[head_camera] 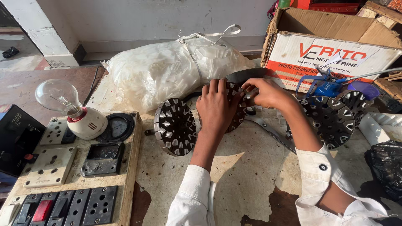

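Note:
My left hand (pixel 217 106) lies flat over a dark round slotted metal core (pixel 239 109) on the worktable, fingers spread across its face. My right hand (pixel 268 93) pinches at that core's upper right edge, fingertips closed on a small pale piece I cannot make out. A second slotted core (pixel 175 126) stands on edge just left of my left hand. Two more cores (pixel 331 120) lie to the right of my right forearm. Both arms wear white sleeves.
A big clear bag of small white plastic pieces (pixel 167 71) lies behind the cores. An open cardboard box (pixel 331 46) stands at back right, a blue oil can (pixel 328 88) before it. A wooden test board (pixel 75 167) with bulb (pixel 58 96), meters and switches fills the left. A black bag (pixel 385 167) lies far right.

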A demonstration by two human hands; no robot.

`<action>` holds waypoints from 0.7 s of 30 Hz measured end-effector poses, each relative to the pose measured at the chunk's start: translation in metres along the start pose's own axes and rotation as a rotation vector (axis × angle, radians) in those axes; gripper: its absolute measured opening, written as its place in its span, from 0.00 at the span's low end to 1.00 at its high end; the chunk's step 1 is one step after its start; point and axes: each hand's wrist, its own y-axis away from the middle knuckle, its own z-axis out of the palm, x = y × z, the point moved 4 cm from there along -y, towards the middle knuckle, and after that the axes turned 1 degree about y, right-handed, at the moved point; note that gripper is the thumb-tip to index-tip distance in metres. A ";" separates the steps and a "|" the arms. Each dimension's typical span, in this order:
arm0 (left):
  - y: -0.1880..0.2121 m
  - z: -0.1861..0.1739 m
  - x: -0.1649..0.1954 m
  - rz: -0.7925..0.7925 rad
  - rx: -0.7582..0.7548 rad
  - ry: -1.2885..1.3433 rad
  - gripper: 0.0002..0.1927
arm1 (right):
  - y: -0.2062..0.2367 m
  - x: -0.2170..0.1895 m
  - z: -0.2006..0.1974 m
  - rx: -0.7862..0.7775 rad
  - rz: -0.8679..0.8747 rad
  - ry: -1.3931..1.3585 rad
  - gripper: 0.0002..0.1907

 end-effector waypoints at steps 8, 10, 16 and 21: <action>-0.008 -0.010 -0.006 -0.233 -0.056 0.154 0.29 | -0.008 0.054 -0.005 0.007 0.120 0.343 0.31; -0.009 -0.011 -0.011 -0.275 -0.076 0.211 0.28 | -0.003 0.058 -0.007 0.007 0.214 0.457 0.27; -0.011 -0.011 -0.016 -0.322 -0.079 0.220 0.26 | 0.009 0.050 0.004 -0.056 0.361 0.651 0.14; -0.011 -0.013 -0.014 -0.334 -0.094 0.168 0.28 | 0.009 0.048 0.006 -0.035 0.298 0.597 0.14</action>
